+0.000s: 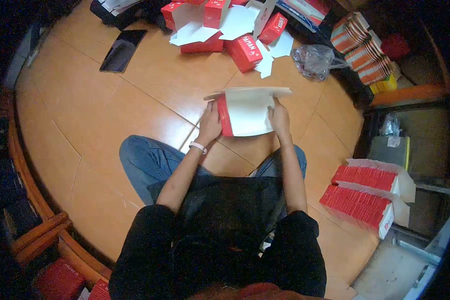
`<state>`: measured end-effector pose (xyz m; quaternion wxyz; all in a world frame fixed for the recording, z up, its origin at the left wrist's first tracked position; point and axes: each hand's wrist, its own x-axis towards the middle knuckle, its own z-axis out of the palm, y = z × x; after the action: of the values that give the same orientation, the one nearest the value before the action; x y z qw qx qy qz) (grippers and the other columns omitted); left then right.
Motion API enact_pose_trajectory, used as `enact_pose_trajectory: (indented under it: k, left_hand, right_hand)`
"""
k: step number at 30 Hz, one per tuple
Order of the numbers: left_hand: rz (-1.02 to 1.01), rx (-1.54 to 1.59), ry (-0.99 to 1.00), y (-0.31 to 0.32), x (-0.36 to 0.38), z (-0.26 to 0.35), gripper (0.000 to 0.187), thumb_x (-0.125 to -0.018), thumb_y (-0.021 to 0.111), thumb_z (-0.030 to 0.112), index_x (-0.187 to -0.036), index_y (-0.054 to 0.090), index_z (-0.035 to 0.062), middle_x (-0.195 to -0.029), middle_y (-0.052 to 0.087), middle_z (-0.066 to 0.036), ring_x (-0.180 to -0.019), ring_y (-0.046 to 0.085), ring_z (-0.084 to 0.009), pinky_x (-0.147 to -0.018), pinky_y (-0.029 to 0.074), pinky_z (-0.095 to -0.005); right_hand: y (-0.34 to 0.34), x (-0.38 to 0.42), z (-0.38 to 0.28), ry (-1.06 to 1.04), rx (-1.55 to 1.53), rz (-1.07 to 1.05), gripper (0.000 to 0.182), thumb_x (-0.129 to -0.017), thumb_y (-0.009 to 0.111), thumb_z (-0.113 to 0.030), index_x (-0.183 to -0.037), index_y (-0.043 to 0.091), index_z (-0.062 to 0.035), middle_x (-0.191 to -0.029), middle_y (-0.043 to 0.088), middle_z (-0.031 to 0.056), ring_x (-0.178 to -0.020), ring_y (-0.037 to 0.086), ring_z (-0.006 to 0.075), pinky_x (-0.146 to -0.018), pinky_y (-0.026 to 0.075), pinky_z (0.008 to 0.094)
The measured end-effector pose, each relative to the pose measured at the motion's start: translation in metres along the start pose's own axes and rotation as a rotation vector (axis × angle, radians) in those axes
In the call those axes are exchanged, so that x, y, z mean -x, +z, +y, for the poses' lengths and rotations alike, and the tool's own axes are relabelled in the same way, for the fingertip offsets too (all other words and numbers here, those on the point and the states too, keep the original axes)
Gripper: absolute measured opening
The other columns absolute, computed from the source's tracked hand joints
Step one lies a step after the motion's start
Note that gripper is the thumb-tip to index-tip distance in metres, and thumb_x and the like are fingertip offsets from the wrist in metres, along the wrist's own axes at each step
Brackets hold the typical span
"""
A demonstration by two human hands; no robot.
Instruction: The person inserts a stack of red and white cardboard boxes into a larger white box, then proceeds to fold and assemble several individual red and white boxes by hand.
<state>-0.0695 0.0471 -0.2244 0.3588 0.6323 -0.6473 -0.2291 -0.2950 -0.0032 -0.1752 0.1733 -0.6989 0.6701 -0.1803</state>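
A red and white cardboard box [250, 112], partly folded with its white inner side showing, is held between my hands above the floor. My left hand [210, 123] wraps the red left side of the box, and a light band sits on that wrist. On the opposite side, my right hand [279, 118] grips the white panel, with the thumb on top and the other fingers mostly hidden. Flaps stick out along the far edge of the box. Beyond it lies a pile of red boxes [243, 53] with open white flaps.
A dark phone-like slab [123, 51] lies on the tiled floor [95, 120]. Crumpled clear plastic [314, 62] is right of the pile. Stacks of flat red cartons [357, 204] stand at right, below orange-striped stacks [362, 49]. Wooden furniture [42, 232] borders the left.
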Motion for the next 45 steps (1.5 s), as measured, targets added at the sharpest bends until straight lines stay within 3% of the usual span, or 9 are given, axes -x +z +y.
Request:
enact_pose_trajectory:
  k: [4,8,11,17,19,22,26,29,45]
  left_hand:
    - [0.025,0.711,-0.089,0.005,0.0,0.0,0.04,-0.078,0.05,0.009,-0.116,0.038,0.0033,-0.106,0.047,-0.018,-0.094,0.051,-0.0313,-0.084,0.042,-0.0359]
    - [0.057,0.287,-0.108,-0.005,0.005,0.022,0.042,-0.075,0.05,0.006,-0.116,0.038,0.0053,-0.104,0.048,-0.014,-0.094,0.051,-0.0294,-0.079,0.044,-0.038]
    - [0.055,0.196,-0.154,0.004,0.002,0.021,0.046,-0.076,0.049,0.009,-0.12,0.037,0.007,-0.104,0.048,-0.014,-0.096,0.052,-0.0307,-0.077,0.045,-0.0401]
    - [-0.115,0.224,-0.216,0.003,-0.005,0.02,0.058,-0.074,0.059,0.021,-0.123,0.033,0.0063,-0.113,0.045,-0.019,-0.105,0.049,-0.0359,-0.082,0.044,-0.0432]
    - [-0.162,0.231,0.026,0.002,-0.008,0.002,0.07,-0.069,0.067,0.029,-0.123,0.031,0.0051,-0.113,0.047,-0.021,-0.108,0.048,-0.0381,-0.083,0.044,-0.045]
    - [-0.395,0.14,-0.085,0.005,-0.013,-0.01,0.07,-0.07,0.065,0.034,-0.123,0.03,0.0061,-0.109,0.051,-0.022,-0.101,0.052,-0.0387,-0.08,0.045,-0.0454]
    - [-0.237,0.027,-0.181,-0.013,-0.023,0.024,0.056,-0.069,0.063,0.035,-0.112,0.045,0.0045,-0.093,0.059,-0.021,-0.088,0.058,-0.0375,-0.074,0.048,-0.0446]
    - [-0.161,-0.104,-0.313,-0.029,-0.031,0.039,0.027,-0.071,0.062,0.032,-0.077,0.066,0.0061,-0.075,0.063,-0.017,-0.076,0.062,-0.0325,-0.066,0.05,-0.0425]
    - [-0.161,0.133,-0.258,-0.006,-0.029,-0.001,0.034,-0.08,0.055,0.036,-0.087,0.063,0.0032,-0.082,0.063,-0.02,-0.08,0.061,-0.0329,-0.071,0.046,-0.0417]
  right_hand:
    - [-0.011,0.002,0.001,0.051,0.252,0.105,0.041,-0.078,0.053,-0.011,-0.118,0.049,-0.0019,-0.089,0.058,0.0241,-0.081,0.059,0.0399,-0.066,0.047,0.0453]
    - [0.0,0.001,0.004,0.066,0.288,0.142,0.044,-0.077,0.057,-0.013,-0.116,0.046,0.001,-0.093,0.056,0.0206,-0.078,0.058,0.0376,-0.065,0.047,0.0437]
    - [0.002,0.011,-0.023,-0.143,0.262,0.626,0.052,-0.073,0.061,-0.015,-0.118,0.039,0.0019,-0.104,0.051,0.0202,-0.073,0.055,0.0345,-0.065,0.046,0.0407]
    - [0.024,0.041,-0.118,-0.113,-0.197,0.1,0.053,-0.074,0.057,-0.006,-0.122,0.037,0.0015,-0.104,0.053,0.0231,-0.082,0.056,0.0389,-0.068,0.046,0.0444]
    - [0.029,0.03,-0.108,-0.209,-0.192,0.117,0.049,-0.075,0.055,-0.006,-0.121,0.039,0.0,-0.101,0.055,0.0232,-0.083,0.057,0.0388,-0.068,0.047,0.0449]
    - [0.027,0.029,-0.112,-0.222,-0.162,0.069,0.042,-0.076,0.053,-0.005,-0.117,0.045,-0.0044,-0.096,0.059,0.022,-0.084,0.058,0.039,-0.067,0.047,0.0456]
    - [0.041,0.027,-0.093,-0.283,-0.028,0.08,0.038,-0.078,0.052,-0.011,-0.114,0.044,-0.0048,-0.09,0.059,0.0205,-0.077,0.058,0.0395,-0.064,0.048,0.047]
    - [0.04,0.036,-0.094,-0.321,0.015,0.115,0.04,-0.079,0.054,-0.015,-0.115,0.041,-0.0043,-0.087,0.058,0.0198,-0.073,0.058,0.0398,-0.062,0.048,0.0479]
    - [0.073,0.035,-0.11,-0.16,-0.026,0.015,0.048,-0.075,0.055,-0.009,-0.121,0.043,-0.0003,-0.076,0.06,0.0238,-0.068,0.06,0.0399,-0.059,0.047,0.0471]
